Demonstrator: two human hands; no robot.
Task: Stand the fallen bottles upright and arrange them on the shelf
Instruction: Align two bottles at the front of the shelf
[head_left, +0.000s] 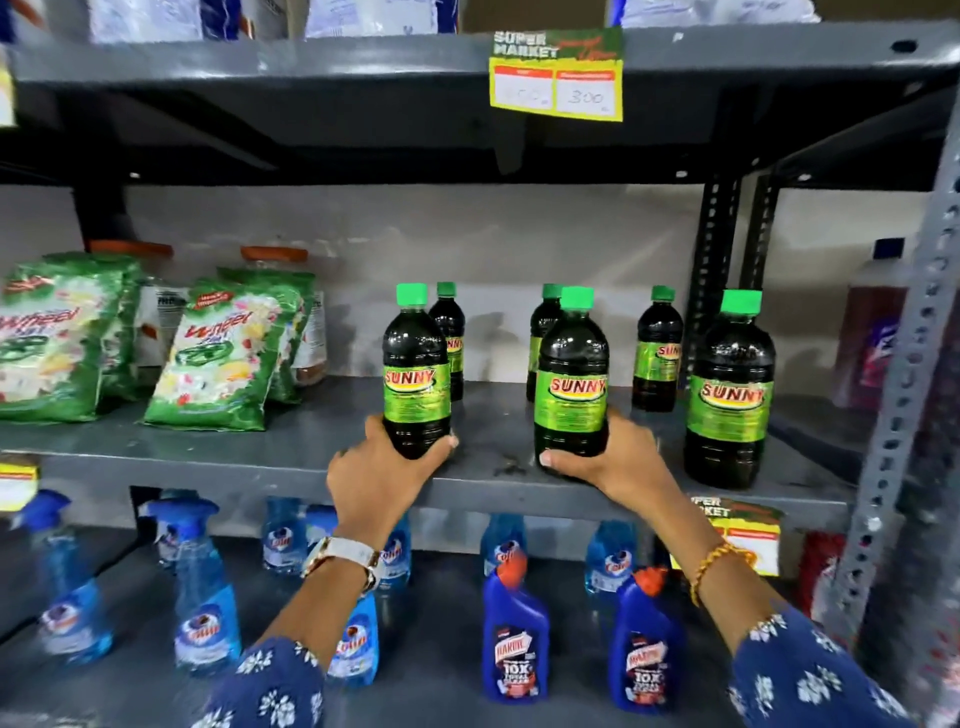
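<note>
Several dark Sunny bottles with green caps stand upright on the grey middle shelf (218, 462). My left hand (376, 470) grips the base of the front left bottle (415, 371) near the shelf's front edge. My right hand (610, 457) wraps the base of the front middle bottle (571, 374). A third front bottle (730, 395) stands free at the right. Behind them stand three more: one behind the left bottle (451, 332), one partly hidden behind the middle bottle (540, 332), one further right (657, 353). No bottle lies on its side.
Green detergent bags (223, 358) lean at the shelf's left. A perforated metal upright (904, 395) borders the right side. Below are blue spray bottles (205, 587) and blue toilet-cleaner bottles (514, 634). A yellow price tag (556, 78) hangs from the shelf above.
</note>
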